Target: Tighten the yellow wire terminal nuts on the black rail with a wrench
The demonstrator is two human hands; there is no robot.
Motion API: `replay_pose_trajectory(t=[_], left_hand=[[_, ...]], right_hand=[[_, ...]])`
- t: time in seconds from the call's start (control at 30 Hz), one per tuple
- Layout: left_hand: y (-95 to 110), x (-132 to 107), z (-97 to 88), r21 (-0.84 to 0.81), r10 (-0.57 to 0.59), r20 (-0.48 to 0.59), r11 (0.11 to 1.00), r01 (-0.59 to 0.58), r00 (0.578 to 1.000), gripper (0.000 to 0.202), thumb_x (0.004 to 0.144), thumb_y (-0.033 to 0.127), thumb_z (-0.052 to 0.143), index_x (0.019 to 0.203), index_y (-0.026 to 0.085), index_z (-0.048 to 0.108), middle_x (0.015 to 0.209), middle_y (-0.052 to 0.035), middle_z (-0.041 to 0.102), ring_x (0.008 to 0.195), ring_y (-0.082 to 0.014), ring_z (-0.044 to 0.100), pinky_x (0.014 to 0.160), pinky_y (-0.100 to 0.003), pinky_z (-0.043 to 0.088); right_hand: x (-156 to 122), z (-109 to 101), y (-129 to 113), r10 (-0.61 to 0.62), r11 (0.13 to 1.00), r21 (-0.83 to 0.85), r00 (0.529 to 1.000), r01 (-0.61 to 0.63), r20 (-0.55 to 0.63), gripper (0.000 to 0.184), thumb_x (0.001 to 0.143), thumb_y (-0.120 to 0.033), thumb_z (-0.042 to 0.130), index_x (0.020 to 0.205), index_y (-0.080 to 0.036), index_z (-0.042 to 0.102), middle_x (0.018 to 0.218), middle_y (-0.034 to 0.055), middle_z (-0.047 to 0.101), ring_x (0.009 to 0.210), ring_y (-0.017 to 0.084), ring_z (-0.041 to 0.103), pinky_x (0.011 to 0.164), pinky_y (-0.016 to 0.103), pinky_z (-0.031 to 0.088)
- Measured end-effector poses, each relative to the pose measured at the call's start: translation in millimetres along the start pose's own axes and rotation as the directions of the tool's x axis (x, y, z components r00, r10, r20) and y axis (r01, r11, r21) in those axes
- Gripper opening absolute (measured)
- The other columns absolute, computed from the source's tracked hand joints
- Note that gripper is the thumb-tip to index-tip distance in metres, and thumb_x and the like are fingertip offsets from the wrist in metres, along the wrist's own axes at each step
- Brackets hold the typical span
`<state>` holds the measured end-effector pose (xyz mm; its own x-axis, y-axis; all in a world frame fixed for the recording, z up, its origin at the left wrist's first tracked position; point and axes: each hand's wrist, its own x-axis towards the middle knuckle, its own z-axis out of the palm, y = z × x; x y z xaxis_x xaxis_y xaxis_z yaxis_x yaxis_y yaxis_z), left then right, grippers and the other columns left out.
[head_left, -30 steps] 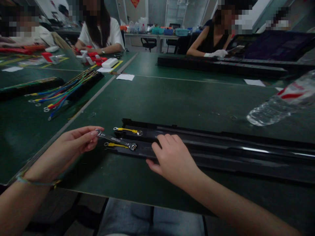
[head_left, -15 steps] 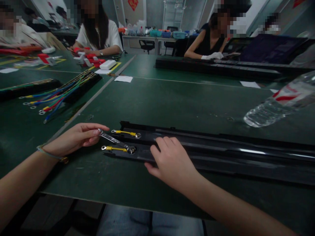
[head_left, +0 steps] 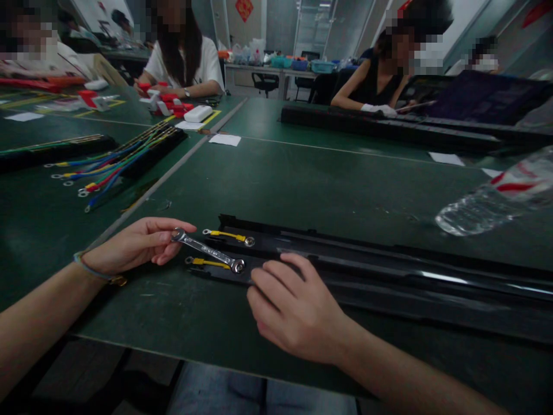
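Right now the wrench [head_left: 207, 251] lies slantwise over the left end of the near channel [head_left: 389, 297], its long axis running from the left hand [head_left: 136, 245] down and rightward. Its right head points along the channel, toward the right hand, and sits at the bolt [head_left: 238, 266] where the near lead [head_left: 211, 264], yellow, ends; the shaft passes over part of that lead. The left hand pinches the other head between thumb and fingers. The right hand [head_left: 298, 308] is bent over the near channel, just right of the bolt; whether its curled fingers clasp anything cannot be told. Beyond lies the far channel [head_left: 367, 253], also black, with the far lead [head_left: 227, 234], yellow too, at its left end. Further out on the green table [head_left: 311, 167] are a tilted bottle [head_left: 488, 196] at right and coloured cables [head_left: 116, 161] at left. Across the table, a person [head_left: 378, 86] wears white gloves.
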<state>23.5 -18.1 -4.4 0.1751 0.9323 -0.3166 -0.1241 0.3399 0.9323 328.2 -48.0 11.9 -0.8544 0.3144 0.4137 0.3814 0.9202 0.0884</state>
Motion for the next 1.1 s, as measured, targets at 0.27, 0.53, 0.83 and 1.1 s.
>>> replay_pose_trajectory(t=[0.27, 0.53, 0.83, 1.1], left_hand=[[1.5, -2.5, -5.6, 0.143, 0.002, 0.194, 0.989, -0.030, 0.981, 0.030, 0.034, -0.003, 0.068, 0.057, 0.017, 0.067, 0.051, -0.0047, 0.058, 0.043, -0.0159, 0.049, 0.042, -0.026, 0.037], [5.2, -1.8, -4.5, 0.164, 0.108, 0.135, 0.978, -0.130, 0.985, 0.030, 0.036, -0.006, 0.064, 0.060, 0.012, 0.067, 0.057, -0.0057, 0.059, 0.052, -0.0200, 0.052, 0.048, -0.030, 0.039], [-3.7, 10.4, -2.7, 0.191, 0.302, -0.012, 0.937, -0.294, 0.953, 0.026, 0.054, 0.002, 0.065, 0.080, 0.006, 0.068, 0.070, -0.0079, 0.061, 0.058, -0.0137, 0.052, 0.050, -0.023, 0.041], [-7.6, 24.2, -16.0, 0.184, 0.284, 0.071, 0.938, -0.292, 0.956, 0.021, 0.056, 0.011, 0.071, 0.078, 0.010, 0.068, 0.073, -0.0056, 0.062, 0.060, -0.0109, 0.053, 0.051, -0.019, 0.043]], right_hand=[[-0.5, 8.0, -7.1, -0.013, 0.998, 0.060, 0.999, 0.017, -0.053, 0.024, 0.080, -0.023, 0.043, 0.097, -0.015, 0.057, 0.106, 0.0069, 0.056, 0.102, 0.023, 0.042, 0.086, 0.040, 0.032], [4.2, 13.0, -11.0, -0.271, 0.956, 0.119, 0.963, 0.268, 0.002, 0.022, 0.083, -0.017, 0.037, 0.081, -0.016, 0.059, 0.090, 0.0036, 0.059, 0.090, 0.018, 0.048, 0.078, 0.033, 0.037], [8.1, 12.7, -9.9, -0.137, 0.987, 0.103, 0.987, 0.128, 0.087, 0.026, 0.081, -0.024, 0.037, 0.095, -0.012, 0.056, 0.104, 0.0089, 0.054, 0.107, 0.025, 0.037, 0.089, 0.041, 0.029], [14.8, 19.4, -17.0, 0.036, 0.996, 0.074, 0.998, -0.040, 0.057, 0.033, 0.080, -0.026, 0.037, 0.108, -0.014, 0.050, 0.118, 0.0101, 0.045, 0.118, 0.033, 0.025, 0.094, 0.048, 0.023]])
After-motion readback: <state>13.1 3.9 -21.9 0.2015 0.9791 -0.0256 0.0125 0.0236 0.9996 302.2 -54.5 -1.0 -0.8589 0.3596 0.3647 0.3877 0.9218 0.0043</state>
